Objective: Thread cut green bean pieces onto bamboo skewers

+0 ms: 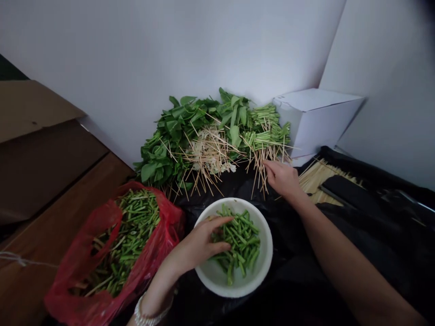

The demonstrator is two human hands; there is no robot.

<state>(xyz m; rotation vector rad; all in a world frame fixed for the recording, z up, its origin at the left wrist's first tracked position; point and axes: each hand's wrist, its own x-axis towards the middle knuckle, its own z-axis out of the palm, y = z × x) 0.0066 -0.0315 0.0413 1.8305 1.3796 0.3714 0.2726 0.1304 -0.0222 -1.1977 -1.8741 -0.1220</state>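
Observation:
My left hand (200, 242) reaches into a white bowl (268, 249), its fingers spread over the cut green stems (241, 240) inside. A white beaded bracelet (149, 314) circles that wrist. My right hand (282, 179) rests among thin wooden skewers (261, 167) at the front of a heap of leafy greens (176, 140). Whether it grips a skewer is hidden. Many skewers stick out of the heap and its bundled green stems (267, 136). A red plastic bag (102, 217) lies left of the bowl, full of similar cut stems (129, 235).
Black plastic sheeting (285, 271) covers the surface under the bowl. A flat mass of loose skewers (316, 181) lies beyond my right arm. A white box (316, 122) stands in the wall corner. Brown cardboard (34, 113) and a wooden surface (68, 199) lie at left.

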